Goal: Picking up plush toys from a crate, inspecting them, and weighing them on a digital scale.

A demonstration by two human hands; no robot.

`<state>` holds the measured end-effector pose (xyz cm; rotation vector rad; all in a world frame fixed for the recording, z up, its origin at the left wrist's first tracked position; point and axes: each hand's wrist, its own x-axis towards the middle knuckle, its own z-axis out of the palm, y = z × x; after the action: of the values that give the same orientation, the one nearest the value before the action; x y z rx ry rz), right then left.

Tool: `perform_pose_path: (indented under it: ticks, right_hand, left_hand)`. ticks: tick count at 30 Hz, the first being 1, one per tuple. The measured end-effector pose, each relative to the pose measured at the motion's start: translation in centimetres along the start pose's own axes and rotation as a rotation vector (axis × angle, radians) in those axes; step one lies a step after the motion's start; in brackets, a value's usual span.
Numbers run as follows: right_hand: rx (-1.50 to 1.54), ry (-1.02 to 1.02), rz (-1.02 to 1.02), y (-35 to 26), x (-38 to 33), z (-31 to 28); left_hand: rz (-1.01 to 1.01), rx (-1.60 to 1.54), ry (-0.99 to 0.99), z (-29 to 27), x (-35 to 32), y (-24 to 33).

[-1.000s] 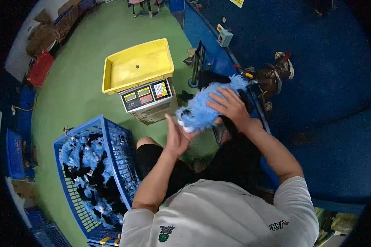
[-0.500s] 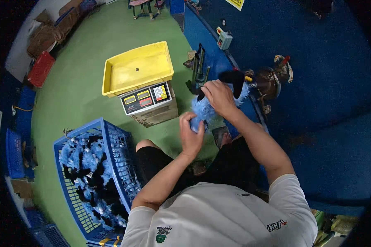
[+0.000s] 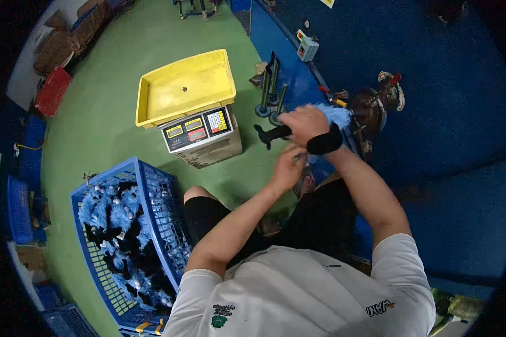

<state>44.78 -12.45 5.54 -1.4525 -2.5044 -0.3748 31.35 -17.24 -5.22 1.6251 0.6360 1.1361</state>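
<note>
My right hand (image 3: 305, 122) closes its fingers over a fluffy light-blue plush piece (image 3: 333, 117), pressing it down on the end of a dark rod (image 3: 272, 135) that sticks out toward my left from the blue workbench (image 3: 298, 84). A black wristband (image 3: 324, 142) circles that wrist. My left hand (image 3: 288, 167) sits just below and nearer my body, fingers curled around the lower part of the same blue fluff; whether they pinch it tight I cannot tell, since my right hand hides the contact.

The rod's long axis runs roughly left to right in the head view, its free end pointing away from the bench, and the plush sits at the bench end of it, directly under my right palm, so the right hand is the nearer one.

Beside the rod, upright dark posts (image 3: 272, 84) stand on the bench. Farther left, a yellow tray (image 3: 185, 87) rests on a weighing scale (image 3: 199, 132) set on the green floor (image 3: 107, 84). By my left knee stands a blue plastic crate (image 3: 157, 196) heaped with more blue and black plush pieces (image 3: 118, 224). A red crate (image 3: 53, 90) lies well apart.
</note>
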Motion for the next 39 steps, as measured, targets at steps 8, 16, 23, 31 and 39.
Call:
perform_pose_path:
  ticks: [8,16,23,31,39]
  right_hand:
    - [-0.079,0.029,0.218,4.9,-4.7,0.2]
    - [-0.082,0.07,0.18,2.8,-3.3,1.3]
    - [0.077,0.057,-0.003,3.9,-3.2,-0.9]
    - [0.089,0.028,-0.088,1.5,-1.3,0.0]
    - [0.078,0.023,-0.125,-1.6,0.9,0.1]
  left_hand:
    - [-0.684,-0.838,0.228,-6.1,1.3,6.8]
    - [-0.594,-0.464,0.195,-7.4,4.5,7.6]
    - [-0.62,-0.506,0.238,-7.9,3.6,7.4]
    - [-0.627,-0.636,0.37,-10.4,0.7,6.3]
    - [-0.64,-0.791,0.477,-13.0,-2.0,5.3]
